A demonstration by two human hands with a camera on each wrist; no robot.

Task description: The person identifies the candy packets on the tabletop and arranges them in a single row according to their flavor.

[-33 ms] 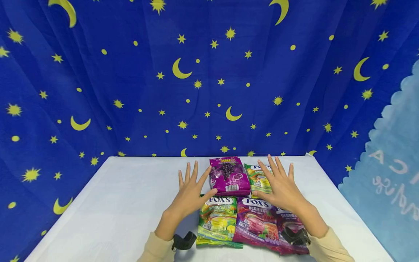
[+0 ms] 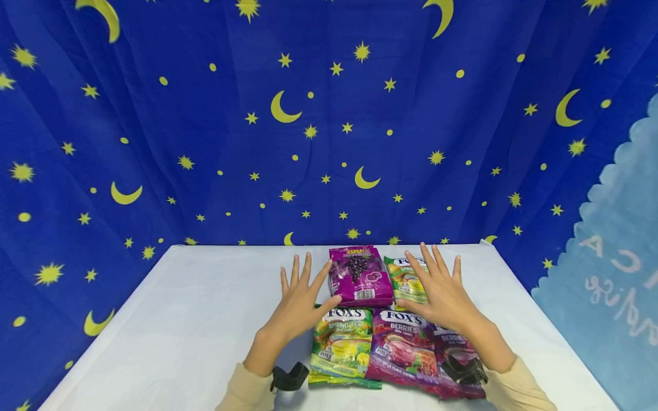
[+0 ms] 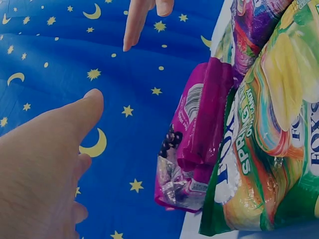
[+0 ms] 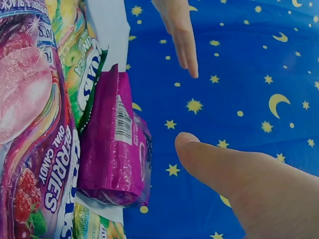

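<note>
Both hands hover over several candy bags with fingers spread, gripping nothing. My left hand (image 2: 294, 305) is just left of a purple grape candy bag (image 2: 358, 277), near the upper edge of a green Fox's Spring Tea bag (image 2: 341, 348). My right hand (image 2: 444, 299) partly covers a second Spring Tea bag (image 2: 406, 279) at the back. Beneath the right wrist lies a Fox's Berries bag (image 2: 454, 354), with another Berries bag (image 2: 401, 348) beside it. In the left wrist view the grape bag (image 3: 194, 124) stands apart from the left thumb (image 3: 87, 109); the right thumb (image 4: 199, 154) likewise touches no bag.
A white-covered table (image 2: 180, 319) carries the bags, grouped right of its middle. Behind rises a blue cloth (image 2: 329, 142) with yellow moons and stars. A light blue scalloped cloth (image 2: 617, 257) hangs at the right. A black strap (image 2: 289, 377) sits on the left wrist.
</note>
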